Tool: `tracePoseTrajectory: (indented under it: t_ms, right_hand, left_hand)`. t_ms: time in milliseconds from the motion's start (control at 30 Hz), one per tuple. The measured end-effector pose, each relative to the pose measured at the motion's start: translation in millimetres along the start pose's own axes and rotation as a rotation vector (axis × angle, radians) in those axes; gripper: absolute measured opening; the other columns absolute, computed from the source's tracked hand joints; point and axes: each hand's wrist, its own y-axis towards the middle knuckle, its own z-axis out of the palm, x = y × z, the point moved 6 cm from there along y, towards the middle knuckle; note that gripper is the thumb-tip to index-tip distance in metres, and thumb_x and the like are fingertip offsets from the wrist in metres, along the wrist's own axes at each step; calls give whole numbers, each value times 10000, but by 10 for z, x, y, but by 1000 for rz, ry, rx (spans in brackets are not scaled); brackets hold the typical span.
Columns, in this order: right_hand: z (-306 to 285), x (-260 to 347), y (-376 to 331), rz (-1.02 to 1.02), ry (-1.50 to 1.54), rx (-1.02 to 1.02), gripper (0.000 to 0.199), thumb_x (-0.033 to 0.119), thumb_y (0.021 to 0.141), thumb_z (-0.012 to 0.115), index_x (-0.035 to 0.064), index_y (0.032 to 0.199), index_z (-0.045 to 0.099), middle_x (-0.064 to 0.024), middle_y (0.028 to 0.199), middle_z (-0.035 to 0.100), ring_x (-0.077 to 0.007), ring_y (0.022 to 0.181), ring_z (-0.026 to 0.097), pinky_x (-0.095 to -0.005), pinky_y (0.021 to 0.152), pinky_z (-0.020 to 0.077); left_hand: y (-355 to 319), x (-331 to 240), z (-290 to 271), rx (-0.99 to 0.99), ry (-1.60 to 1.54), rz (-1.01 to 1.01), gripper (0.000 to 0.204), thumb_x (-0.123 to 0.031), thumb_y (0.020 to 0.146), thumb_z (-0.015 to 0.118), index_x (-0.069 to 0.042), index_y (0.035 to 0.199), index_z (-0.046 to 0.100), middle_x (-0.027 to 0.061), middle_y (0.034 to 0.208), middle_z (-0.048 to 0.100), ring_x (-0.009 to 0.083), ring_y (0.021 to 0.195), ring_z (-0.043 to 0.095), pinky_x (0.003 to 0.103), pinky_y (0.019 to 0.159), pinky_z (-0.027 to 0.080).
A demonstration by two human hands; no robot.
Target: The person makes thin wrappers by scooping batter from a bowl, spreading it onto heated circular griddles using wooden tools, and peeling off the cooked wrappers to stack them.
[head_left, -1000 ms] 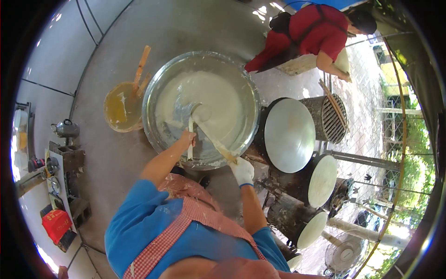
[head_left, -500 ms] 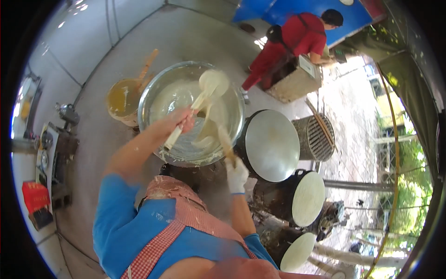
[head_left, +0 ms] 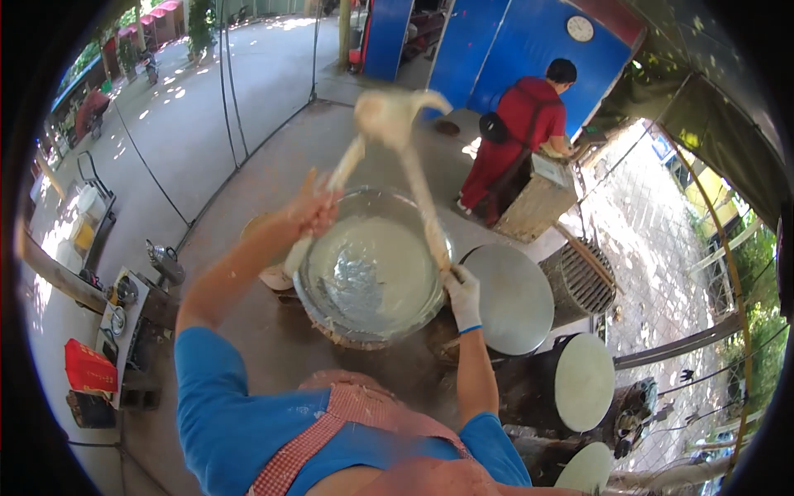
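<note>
A big round metal basin (head_left: 308, 304) with pale, sticky batter (head_left: 401, 260) inside stands before me. My bare left hand (head_left: 314, 213) is closed round a pale batter-coated stick (head_left: 347, 164), held over the basin's left side. My white-gloved right hand (head_left: 463, 296) grips a second long pale stick (head_left: 424, 194) at the right rim. Both sticks slant upward and meet in a thick, blurred lump of batter (head_left: 387, 120), lifted beyond the far rim. That lump hides their far ends. A strand hangs off its right side.
Right of the basin stand a round flat griddle (head_left: 500, 302) and another pale round griddle (head_left: 585, 382). Behind is a slatted drum (head_left: 583, 277) with sticks across it. A co-worker in red (head_left: 525, 124) bends at a box-like stand (head_left: 542, 194). A kettle (head_left: 165, 260) stands left.
Both sticks and the batter lump have swung up and away, out of the basin. My right hand has risen to the rim. The view has tilted up, showing more of the yard.
</note>
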Motion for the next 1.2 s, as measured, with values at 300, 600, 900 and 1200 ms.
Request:
tracePoseTrajectory:
  t_ms: [300, 600, 900, 1200]
  right_hand:
    - [-229, -454, -906, 162, -421, -43, 264, 163, 795, 713, -5, 997, 684, -65, 766, 667, -96, 687, 599, -250, 624, 474]
    - [-435, -955, -1531, 399, -518, 74, 364, 371, 836, 640, 63, 1025, 682, -125, 811, 666, -207, 731, 623, -336, 661, 484]
    - [-2569, -1092, -3237, 577, -896, -358, 415, 522, 825, 586, 154, 991, 679, -124, 887, 678, -309, 859, 649, -396, 731, 498]
    - [-3261, -671, -2618, 227, -791, -686, 454, 269, 849, 651, 192, 1285, 551, -183, 1017, 671, -320, 936, 661, -374, 786, 506]
  left_hand:
    - [-69, 949, -163, 205, -715, -515, 170, -199, 965, 486, -122, 1086, 394, -58, 563, 257, 39, 422, 274, 166, 338, 245]
    - [596, 1855, 434, 229, -687, -497, 241, -167, 999, 388, -56, 785, 393, -13, 588, 387, 87, 445, 371, 214, 366, 339]
    - [995, 2661, 2660, 574, -1129, -945, 66, -68, 962, 452, -23, 967, 405, -6, 698, 399, 64, 538, 397, 199, 435, 391]
    - [2080, 3095, 4230, 342, 189, -391, 741, -56, 823, 533, -190, 1467, 191, 0, 609, 398, 91, 396, 348, 258, 321, 303]
